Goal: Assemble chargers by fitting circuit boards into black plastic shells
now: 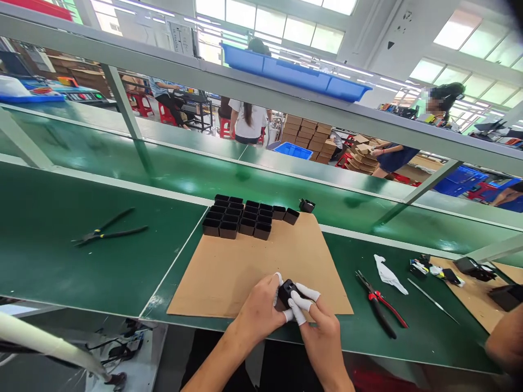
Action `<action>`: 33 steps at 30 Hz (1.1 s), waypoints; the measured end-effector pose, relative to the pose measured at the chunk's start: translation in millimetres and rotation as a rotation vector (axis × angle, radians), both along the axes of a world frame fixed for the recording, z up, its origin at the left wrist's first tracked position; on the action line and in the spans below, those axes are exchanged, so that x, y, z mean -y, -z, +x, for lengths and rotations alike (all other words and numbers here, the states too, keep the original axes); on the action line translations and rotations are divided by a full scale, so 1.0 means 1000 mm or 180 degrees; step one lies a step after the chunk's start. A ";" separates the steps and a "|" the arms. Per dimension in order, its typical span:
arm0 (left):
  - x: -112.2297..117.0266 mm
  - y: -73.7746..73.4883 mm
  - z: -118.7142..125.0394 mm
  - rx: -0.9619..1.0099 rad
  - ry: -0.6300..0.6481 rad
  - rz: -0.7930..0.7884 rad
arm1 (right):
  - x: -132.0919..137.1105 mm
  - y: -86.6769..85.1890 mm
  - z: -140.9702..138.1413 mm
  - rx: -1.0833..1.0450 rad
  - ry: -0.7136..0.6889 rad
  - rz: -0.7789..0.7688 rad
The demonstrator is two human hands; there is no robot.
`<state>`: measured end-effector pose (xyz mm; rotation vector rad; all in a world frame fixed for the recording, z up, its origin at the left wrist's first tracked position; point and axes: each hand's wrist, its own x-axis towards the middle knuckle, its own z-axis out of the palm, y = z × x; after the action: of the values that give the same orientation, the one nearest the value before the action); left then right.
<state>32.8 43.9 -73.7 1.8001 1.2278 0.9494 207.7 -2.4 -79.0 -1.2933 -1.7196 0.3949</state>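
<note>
Between my two hands is a small black plastic housing, held over the near edge of a brown cardboard sheet. My left hand grips it from the left, and my right hand presses on it from the right. White finger cots cover several fingertips on both hands. Part of the housing is hidden behind the fingers. Farther back on the cardboard, several open black boxes stand in close rows. Behind the sheet's far right corner sits another black part.
Open black-handled pliers lie left on the green bench. To the right are red-and-black pliers, a white cloth piece and a thin metal rod. Another person's hand shows at the right edge. A shelf beam crosses above.
</note>
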 end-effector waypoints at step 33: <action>-0.001 -0.010 -0.017 0.0690 0.0431 -0.0023 | -0.007 0.004 0.001 -0.0720 0.0031 -0.0591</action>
<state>15.7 44.8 -63.8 1.7013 0.9618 1.0303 208.7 4.9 -83.3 -1.3325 -1.5133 0.6820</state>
